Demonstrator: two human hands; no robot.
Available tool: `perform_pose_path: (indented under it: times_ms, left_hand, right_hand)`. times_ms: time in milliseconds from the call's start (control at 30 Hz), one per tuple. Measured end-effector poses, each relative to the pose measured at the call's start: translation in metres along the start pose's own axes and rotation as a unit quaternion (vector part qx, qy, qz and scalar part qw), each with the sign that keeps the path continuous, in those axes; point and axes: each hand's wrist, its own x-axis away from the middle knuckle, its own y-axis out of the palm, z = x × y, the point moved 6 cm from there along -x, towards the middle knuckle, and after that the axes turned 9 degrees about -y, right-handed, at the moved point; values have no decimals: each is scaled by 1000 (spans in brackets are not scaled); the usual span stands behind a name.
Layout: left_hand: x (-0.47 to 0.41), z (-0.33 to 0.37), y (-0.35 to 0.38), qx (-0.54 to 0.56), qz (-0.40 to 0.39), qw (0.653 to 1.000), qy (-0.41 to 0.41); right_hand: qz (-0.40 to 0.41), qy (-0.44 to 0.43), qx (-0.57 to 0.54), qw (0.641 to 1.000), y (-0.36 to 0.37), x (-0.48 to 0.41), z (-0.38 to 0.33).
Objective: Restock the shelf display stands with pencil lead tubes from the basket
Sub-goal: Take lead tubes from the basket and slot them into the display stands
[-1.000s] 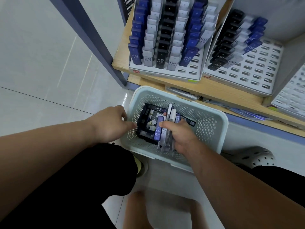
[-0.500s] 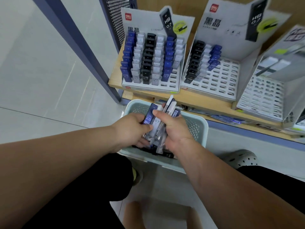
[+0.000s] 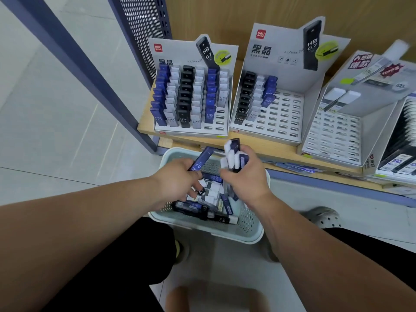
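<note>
A pale green perforated basket (image 3: 252, 234) sits on the floor in front of me, with several blue, black and white lead tubes (image 3: 209, 200) loose inside. My left hand (image 3: 174, 182) holds one blue tube (image 3: 201, 162) above the basket. My right hand (image 3: 244, 176) grips a bundle of several tubes (image 3: 234, 156) just to its right. On the low wooden shelf, the left display stand (image 3: 191, 95) is nearly full. The middle display stand (image 3: 272, 104) carries three short rows at its left, the other slots bare.
A third stand (image 3: 337, 127) with bare slots and a fourth box (image 3: 400, 154) sit further right on the wooden shelf (image 3: 265, 152). A blue-grey upright post (image 3: 90, 70) and mesh panel stand at the left. My feet flank the basket on the tiled floor.
Both hands have risen out of the basket. My left hand has pulled one blue tube away from the bundle that my right hand holds. The view has tilted up toward the shelf.
</note>
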Motion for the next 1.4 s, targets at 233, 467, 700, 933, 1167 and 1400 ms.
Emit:
perform_pose_path:
  times_ms: [233,467,700,933,1167,1400]
  left_hand:
    - [1,-1,1,-12,0,1000,8]
    - [7,12,5,36,-14,999,10]
    - [21,39,16,98,-32,994,47]
    - [54,60,35,201,48,974,91]
    - [99,89,41,145,130,958,210]
    - [128,102,28,86,133,957,244]
  right_hand:
    - [90,59,-153,982,-2,-9,8]
    - [86,127,-314,937,15,-2,-4]
    - [110,119,-336,928,-16,1,-44]
    - [220,169,-386,880,-46,17,-61]
    - [247,147,-385,877,-59,28,-85]
    - [241,151,-378,881,-87,36,-98]
